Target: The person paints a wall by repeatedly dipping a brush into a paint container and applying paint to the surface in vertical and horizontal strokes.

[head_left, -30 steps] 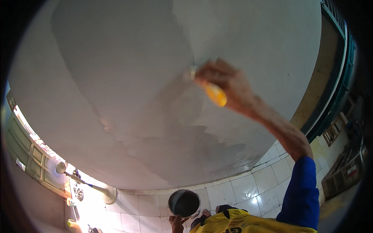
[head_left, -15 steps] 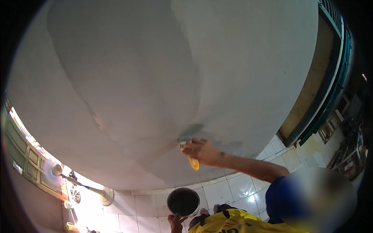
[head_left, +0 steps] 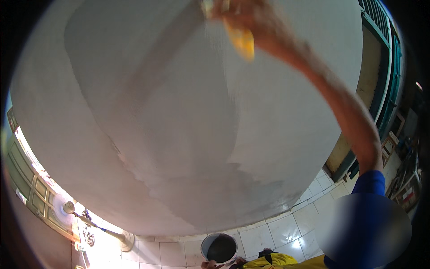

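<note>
High on the pale wall (head_left: pixel 286 121), my right hand (head_left: pixel 248 18) is closed around a paintbrush with a yellow handle (head_left: pixel 242 42). Motion blurs both, and the brush head lies at the upper edge of the picture. A darker grey, wet-looking coat (head_left: pixel 192 103) covers much of the wall's middle, with uneven edges. Low down, my left hand (head_left: pixel 209 265) grips the rim of a round bucket (head_left: pixel 203 253) that holds dark grey liquid. Only part of this hand shows at the lower edge.
White floor tiles (head_left: pixel 255 237) run along the wall's foot. A pedestal fan (head_left: pixel 101 227) stands at the lower left, near a panelled door (head_left: pixel 38 188). On the right are a green-framed opening (head_left: pixel 394 85) and stacked odds and ends (head_left: pixel 405 179).
My right hand has swept the paintbrush from low on the wall up to the top of the view. The bucket sits slightly lower and further right in the picture, still in my left hand.
</note>
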Demonstrator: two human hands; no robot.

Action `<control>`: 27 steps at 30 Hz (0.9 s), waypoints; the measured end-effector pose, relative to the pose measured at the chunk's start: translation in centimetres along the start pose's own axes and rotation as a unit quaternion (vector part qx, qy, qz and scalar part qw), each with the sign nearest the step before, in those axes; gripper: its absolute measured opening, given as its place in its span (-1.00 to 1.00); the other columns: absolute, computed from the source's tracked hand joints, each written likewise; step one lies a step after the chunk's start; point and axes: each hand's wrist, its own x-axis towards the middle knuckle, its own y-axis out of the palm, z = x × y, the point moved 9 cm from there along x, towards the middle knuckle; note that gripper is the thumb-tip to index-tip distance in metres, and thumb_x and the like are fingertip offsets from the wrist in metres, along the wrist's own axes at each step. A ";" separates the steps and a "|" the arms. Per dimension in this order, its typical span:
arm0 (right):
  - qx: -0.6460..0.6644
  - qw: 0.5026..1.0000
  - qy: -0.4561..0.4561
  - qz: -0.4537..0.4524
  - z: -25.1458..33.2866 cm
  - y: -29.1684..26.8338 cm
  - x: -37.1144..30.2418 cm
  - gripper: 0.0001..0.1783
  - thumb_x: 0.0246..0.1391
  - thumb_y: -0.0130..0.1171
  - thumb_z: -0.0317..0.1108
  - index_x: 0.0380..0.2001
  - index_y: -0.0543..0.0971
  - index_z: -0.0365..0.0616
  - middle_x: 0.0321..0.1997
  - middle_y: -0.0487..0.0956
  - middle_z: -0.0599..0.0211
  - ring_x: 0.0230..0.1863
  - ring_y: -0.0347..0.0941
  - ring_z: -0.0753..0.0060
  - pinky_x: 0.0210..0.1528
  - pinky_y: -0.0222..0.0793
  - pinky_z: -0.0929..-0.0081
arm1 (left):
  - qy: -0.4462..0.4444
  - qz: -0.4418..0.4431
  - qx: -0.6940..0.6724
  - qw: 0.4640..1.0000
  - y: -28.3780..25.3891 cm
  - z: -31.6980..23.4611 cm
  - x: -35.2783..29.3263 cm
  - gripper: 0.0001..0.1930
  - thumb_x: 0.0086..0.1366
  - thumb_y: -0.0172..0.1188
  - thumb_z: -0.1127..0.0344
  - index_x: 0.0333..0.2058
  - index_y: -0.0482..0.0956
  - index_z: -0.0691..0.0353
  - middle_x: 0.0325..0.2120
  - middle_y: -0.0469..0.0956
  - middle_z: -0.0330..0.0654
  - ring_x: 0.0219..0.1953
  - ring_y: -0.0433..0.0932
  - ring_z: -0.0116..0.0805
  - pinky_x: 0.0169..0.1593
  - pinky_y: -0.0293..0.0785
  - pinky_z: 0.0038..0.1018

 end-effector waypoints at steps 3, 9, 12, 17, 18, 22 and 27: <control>-0.011 0.977 0.030 0.212 9.8 2.9 -8.5 -0.54 -0.27 0.38 -0.33 -0.17 0.58 0.27 0.00 0.45 0.57 0.03 0.39 0.31 -0.24 0.52 0.47 | 0.000 0.004 -0.015 1.000 0.9 0.3 -0.1 -0.80 0.18 0.17 0.38 -0.43 0.33 0.34 -0.62 0.33 -0.20 -0.63 0.38 -0.33 -0.45 0.68 -0.23; 0.296 0.910 0.155 0.244 13.6 1.3 -11.8 -0.83 -0.07 0.26 -0.39 -0.34 0.56 0.09 -0.26 0.51 0.50 -0.13 0.47 0.36 -0.32 0.52 0.45 | 0.004 0.025 -0.043 0.999 0.8 1.1 1.5 -0.59 0.15 0.33 0.16 -0.39 0.35 0.39 -0.60 0.36 -0.18 -0.62 0.40 -0.32 -0.47 0.66 -0.17; 0.351 0.890 0.262 0.128 0.7 3.1 -9.5 -0.79 -0.05 0.25 -0.32 -0.27 0.60 0.00 -0.29 0.59 0.28 -0.30 0.53 0.19 -0.24 0.46 0.22 | -0.014 0.005 -0.005 1.000 0.7 1.9 2.2 -0.55 0.13 0.36 0.13 -0.38 0.36 0.42 -0.57 0.41 -0.13 -0.60 0.42 -0.28 -0.45 0.63 -0.11; 0.099 0.984 0.150 -0.002 -5.5 -3.6 -1.3 -0.76 -0.01 0.22 -0.48 -0.21 0.58 -0.07 -0.18 0.56 0.31 -0.17 0.48 0.32 -0.12 0.43 0.37 | 0.000 0.025 -0.043 0.999 1.9 1.1 1.9 -0.60 0.12 0.36 0.17 -0.40 0.36 0.37 -0.55 0.43 -0.08 -0.53 0.45 -0.21 -0.40 0.61 -0.02; 0.059 0.992 0.100 -0.049 -3.6 -5.3 -0.4 -0.88 0.01 0.20 -0.46 -0.33 0.59 -0.20 -0.29 0.59 0.27 -0.23 0.48 0.31 -0.20 0.43 0.38 | 0.002 0.027 -0.048 0.998 2.0 1.0 1.8 -0.61 0.12 0.36 0.18 -0.41 0.36 0.36 -0.55 0.43 -0.07 -0.51 0.45 -0.20 -0.39 0.60 -0.01; 0.021 0.988 0.019 0.151 8.0 0.8 -9.2 -0.44 -0.21 0.37 -0.37 -0.03 0.54 0.24 -0.05 0.51 0.48 -0.08 0.47 0.35 -0.18 0.49 0.41 | 0.010 0.045 -0.071 0.996 2.7 0.7 1.6 -0.65 0.11 0.36 0.22 -0.43 0.37 0.32 -0.53 0.44 -0.03 -0.46 0.48 -0.14 -0.35 0.59 0.06; 0.282 0.917 0.038 0.281 20.2 2.5 -14.9 -0.56 -0.11 0.33 -0.29 -0.08 0.51 0.16 -0.07 0.51 0.51 -0.05 0.47 0.35 -0.25 0.51 0.45 | 0.039 0.072 -0.123 0.989 2.4 1.0 1.5 -0.69 0.11 0.36 0.27 -0.45 0.37 0.28 -0.51 0.46 0.02 -0.39 0.51 -0.07 -0.30 0.57 0.15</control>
